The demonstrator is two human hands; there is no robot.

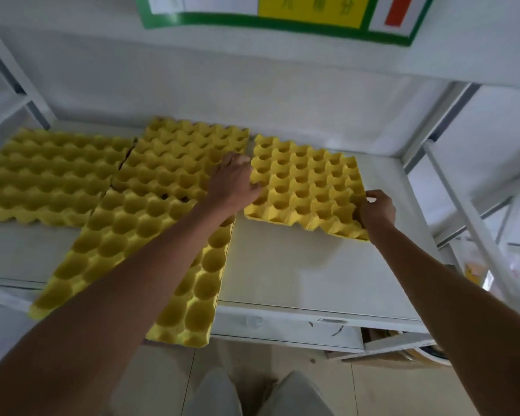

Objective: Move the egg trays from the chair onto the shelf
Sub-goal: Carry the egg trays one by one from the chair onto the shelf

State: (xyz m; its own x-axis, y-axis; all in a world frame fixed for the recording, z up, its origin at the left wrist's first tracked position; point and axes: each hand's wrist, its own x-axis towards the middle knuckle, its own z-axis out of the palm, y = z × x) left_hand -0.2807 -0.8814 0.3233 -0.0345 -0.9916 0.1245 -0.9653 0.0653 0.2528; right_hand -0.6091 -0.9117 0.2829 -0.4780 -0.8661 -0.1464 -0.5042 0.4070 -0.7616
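Note:
Several yellow pulp egg trays lie on the white shelf (297, 274). The rightmost egg tray (306, 181) rests flat toward the back right. My left hand (233, 183) grips its left edge and my right hand (376, 210) pinches its right front corner. A middle back tray (177, 157) lies left of it. A front tray (126, 250) sticks out over the shelf's front edge, under my left forearm. A far left tray (48, 175) lies flat at the left. The chair is out of view.
White metal shelf uprights (469, 211) stand at the right and at the back left. A green-bordered poster (282, 16) hangs on the wall above. A lower shelf with boxes (403, 343) shows below right. My knees and the tiled floor are at the bottom.

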